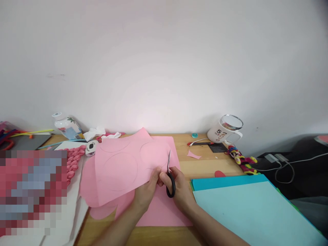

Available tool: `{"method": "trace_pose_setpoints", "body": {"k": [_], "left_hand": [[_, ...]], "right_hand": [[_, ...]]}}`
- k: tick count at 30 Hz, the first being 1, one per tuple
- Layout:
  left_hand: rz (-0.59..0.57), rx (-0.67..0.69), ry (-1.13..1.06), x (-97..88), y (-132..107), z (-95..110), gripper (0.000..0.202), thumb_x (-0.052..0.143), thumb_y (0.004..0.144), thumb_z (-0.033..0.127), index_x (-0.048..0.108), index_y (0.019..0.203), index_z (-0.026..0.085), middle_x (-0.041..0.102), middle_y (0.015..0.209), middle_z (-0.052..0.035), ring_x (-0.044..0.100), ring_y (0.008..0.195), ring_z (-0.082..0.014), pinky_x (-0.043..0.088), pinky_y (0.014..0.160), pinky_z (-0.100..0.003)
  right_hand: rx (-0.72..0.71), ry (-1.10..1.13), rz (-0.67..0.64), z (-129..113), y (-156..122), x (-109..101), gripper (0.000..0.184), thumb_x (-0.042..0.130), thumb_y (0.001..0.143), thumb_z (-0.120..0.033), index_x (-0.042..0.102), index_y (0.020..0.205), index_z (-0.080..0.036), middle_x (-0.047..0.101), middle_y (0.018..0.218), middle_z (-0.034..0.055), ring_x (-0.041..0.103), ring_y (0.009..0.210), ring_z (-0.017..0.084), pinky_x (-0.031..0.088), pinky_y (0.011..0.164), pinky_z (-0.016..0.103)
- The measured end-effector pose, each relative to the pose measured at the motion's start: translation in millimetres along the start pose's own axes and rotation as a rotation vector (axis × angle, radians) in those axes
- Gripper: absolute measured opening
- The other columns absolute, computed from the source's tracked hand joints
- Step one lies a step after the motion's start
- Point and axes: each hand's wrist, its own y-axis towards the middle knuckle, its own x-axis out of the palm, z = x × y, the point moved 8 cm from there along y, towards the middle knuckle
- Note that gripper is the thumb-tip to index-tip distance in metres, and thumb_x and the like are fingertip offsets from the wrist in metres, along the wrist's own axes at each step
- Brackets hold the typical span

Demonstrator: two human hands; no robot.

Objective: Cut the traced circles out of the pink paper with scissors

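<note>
My left hand (147, 191) pinches the lower right edge of a pink paper sheet (118, 171) with circles drawn on it in pencil. In my right hand (179, 188) is a pair of black-handled scissors (170, 184), its blades pointing up and away at the sheet's right edge. My two hands nearly meet at the paper; the fingertips under it are hidden. Beneath lie another pink sheet (164, 215) on the table and a pink cut piece with a rounded edge (88, 182) at the left.
To the right are blue sheets (238, 212), a white mug (220, 131), a small colourful figure (241, 159) and a pink scrap (194, 155). On the left stand a white bottle (66, 126), crumpled tissue (94, 133) and pink braided decoration (74, 160). A wall rises behind the table.
</note>
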Motion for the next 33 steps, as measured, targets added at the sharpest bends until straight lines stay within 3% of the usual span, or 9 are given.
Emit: {"method": "trace_pose_setpoints", "body": {"k": [9, 18, 33], "left_hand": [[0.028, 0.014, -0.056, -3.5, 0.6, 5.1, 0.021, 0.060, 0.073, 0.035, 0.067, 0.074, 0.015, 0.069, 0.070, -0.0047, 0.065, 0.076, -0.0204, 0.053, 0.069, -0.030], [-0.051, 0.087, -0.027, 2.3, 2.4, 8.8, 0.029, 0.054, 0.078, 0.031, 0.056, 0.052, 0.019, 0.058, 0.053, 0.0021, 0.059, 0.056, -0.0135, 0.051, 0.066, -0.026], [-0.100, 0.055, -0.043, 3.9, 3.2, 10.6, 0.032, 0.051, 0.080, 0.033, 0.054, 0.052, 0.018, 0.055, 0.051, 0.0017, 0.056, 0.055, -0.0128, 0.049, 0.062, -0.024]], "right_hand": [[-0.011, -0.017, 0.049, 2.1, 2.7, -5.7, 0.028, 0.066, 0.065, -0.038, 0.049, 0.066, -0.016, 0.049, 0.058, -0.0029, 0.041, 0.055, 0.012, 0.036, 0.050, 0.022], [-0.006, 0.009, 0.030, -1.3, 0.2, -3.5, 0.032, 0.066, 0.064, -0.043, 0.051, 0.066, -0.015, 0.050, 0.058, -0.0014, 0.044, 0.057, 0.013, 0.037, 0.052, 0.023], [-0.016, -0.051, 0.009, -1.2, 1.8, -1.4, 0.029, 0.062, 0.070, -0.039, 0.050, 0.055, -0.017, 0.052, 0.052, -0.0009, 0.045, 0.051, 0.012, 0.038, 0.050, 0.022]]}}
